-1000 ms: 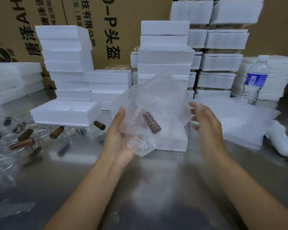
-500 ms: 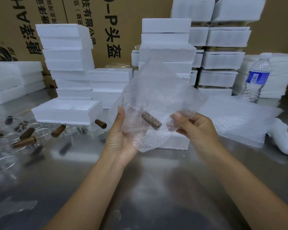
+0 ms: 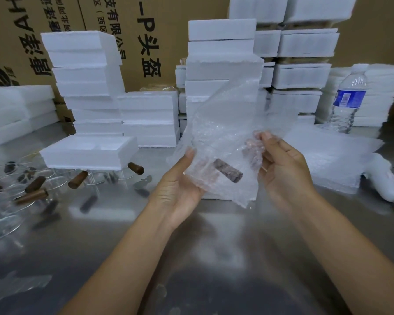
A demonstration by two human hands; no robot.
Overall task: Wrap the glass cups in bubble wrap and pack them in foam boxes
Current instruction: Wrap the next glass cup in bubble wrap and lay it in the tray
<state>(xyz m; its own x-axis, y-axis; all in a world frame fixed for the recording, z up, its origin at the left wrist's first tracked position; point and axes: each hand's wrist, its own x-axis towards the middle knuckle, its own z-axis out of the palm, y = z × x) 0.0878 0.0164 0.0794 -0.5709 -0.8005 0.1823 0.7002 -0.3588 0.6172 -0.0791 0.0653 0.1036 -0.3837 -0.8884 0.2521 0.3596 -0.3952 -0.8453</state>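
Observation:
A glass cup with a dark wooden handle (image 3: 228, 173) lies half covered in a sheet of bubble wrap (image 3: 223, 133) above the steel table. My left hand (image 3: 180, 189) cradles the cup and wrap from below and the left. My right hand (image 3: 280, 169) pinches the right edge of the sheet and folds it over the cup. The glass body is hard to make out through the wrap. An open foam box (image 3: 89, 153) lies at the left, and several unwrapped glass cups with brown handles (image 3: 32, 189) stand on the table before it.
Stacks of white foam boxes (image 3: 221, 71) line the back against cardboard cartons. A pile of bubble wrap sheets (image 3: 334, 160) lies at the right, with a water bottle (image 3: 348, 98) behind it and a white object (image 3: 384, 178) at the far right. A loose plastic scrap (image 3: 16, 287) lies near left.
My right hand has come in from the open air, taken the right edge of the bubble wrap and drawn it over the cup. The left hand kept holding the cup.

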